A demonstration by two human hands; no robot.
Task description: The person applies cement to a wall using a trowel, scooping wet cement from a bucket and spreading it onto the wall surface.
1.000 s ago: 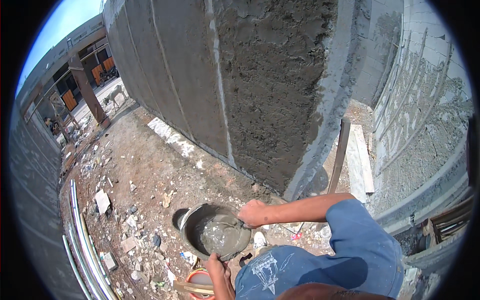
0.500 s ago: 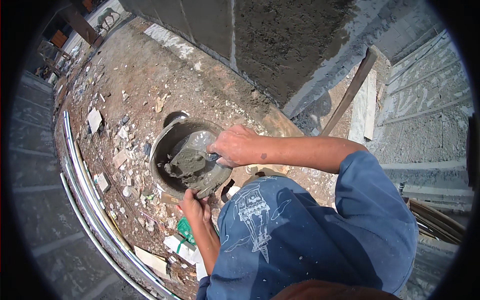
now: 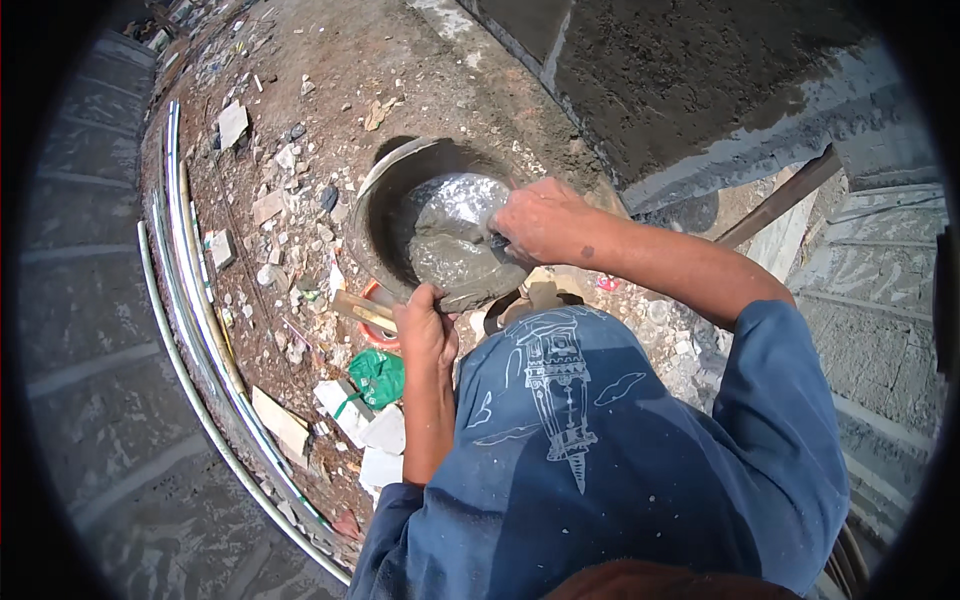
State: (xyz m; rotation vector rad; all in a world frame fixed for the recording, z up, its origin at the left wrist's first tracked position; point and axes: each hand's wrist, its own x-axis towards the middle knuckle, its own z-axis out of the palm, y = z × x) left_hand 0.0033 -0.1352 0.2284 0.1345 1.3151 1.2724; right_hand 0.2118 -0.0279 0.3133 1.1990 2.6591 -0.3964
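A round dark bucket (image 3: 372, 228) stands tilted toward me, with wet grey mortar (image 3: 450, 258) inside and a shiny watery patch at its far side. My right hand (image 3: 545, 222) reaches over the bucket's right side, fingers closed round the dark handle of a trowel (image 3: 497, 241). The trowel's blade is out of sight in the mortar. At the bucket's near rim, my left hand (image 3: 424, 325) is closed on the edge. Just left of that hand is a piece of wood (image 3: 362, 311), above an orange rim (image 3: 376, 296).
Long pipes (image 3: 190, 250) run along the left beside a block wall (image 3: 90, 270). Rubble, a green bag (image 3: 377, 378) and white slabs (image 3: 383, 432) litter the ground. A freshly plastered wall (image 3: 700, 90) rises ahead right, near a leaning wooden plank (image 3: 785, 200).
The mortar heap that stood raised in the bucket now lies lower and spread out. My right hand remains on the trowel, my left on the rim. The view has shifted.
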